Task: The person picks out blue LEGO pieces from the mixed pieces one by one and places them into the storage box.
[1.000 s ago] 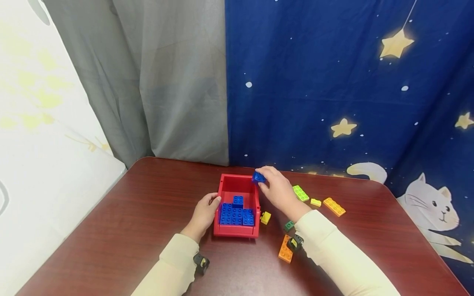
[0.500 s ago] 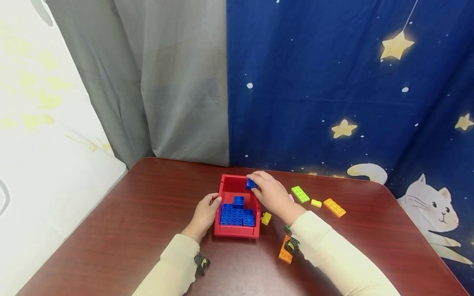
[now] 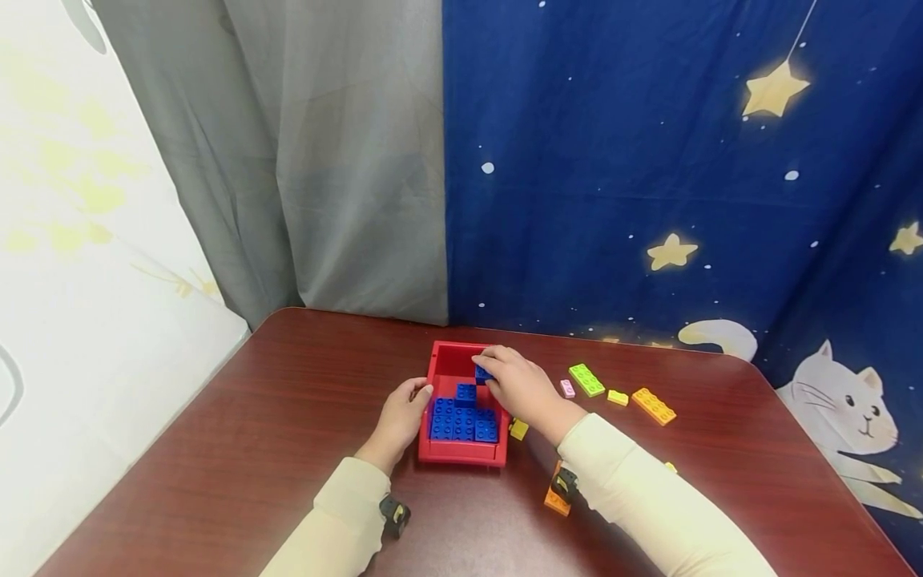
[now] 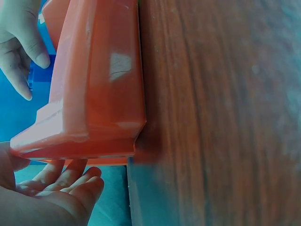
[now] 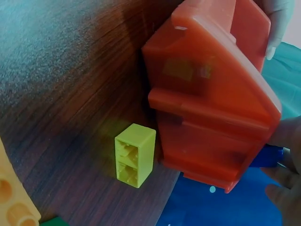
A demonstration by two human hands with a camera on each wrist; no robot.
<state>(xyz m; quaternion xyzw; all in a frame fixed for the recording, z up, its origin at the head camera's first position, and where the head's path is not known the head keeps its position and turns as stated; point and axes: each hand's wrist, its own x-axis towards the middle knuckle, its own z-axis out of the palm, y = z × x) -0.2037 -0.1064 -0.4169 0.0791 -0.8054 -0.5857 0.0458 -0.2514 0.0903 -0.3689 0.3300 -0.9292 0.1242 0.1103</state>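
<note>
A red storage bin (image 3: 461,453) with a low front stands on the table, and several blue studded toy bricks (image 3: 453,425) sit packed in its front part. My left hand (image 3: 399,410) grips the bin's left wall; the left wrist view shows the fingers (image 4: 77,179) against the outside. Inside the bin's back right part, my right hand (image 3: 515,383) pinches another blue toy brick (image 3: 481,374) between thumb and fingers. From the right wrist, that blue brick (image 5: 267,157) shows past the bin's edge. A yellow toy brick (image 5: 136,155) lies on its side beside the bin's right wall.
To the right lie a pink brick (image 3: 567,389), a lime-green brick (image 3: 587,380), a small yellow brick (image 3: 617,397) and an orange brick (image 3: 654,406). Another orange brick (image 3: 558,502) is partly under the right wrist's camera in view. A curtain (image 3: 577,200) hangs behind the table (image 3: 288,417).
My right hand has carried the blue brick from above the bin's right rim leftward and down into the bin. The left hand keeps its grip on the wall.
</note>
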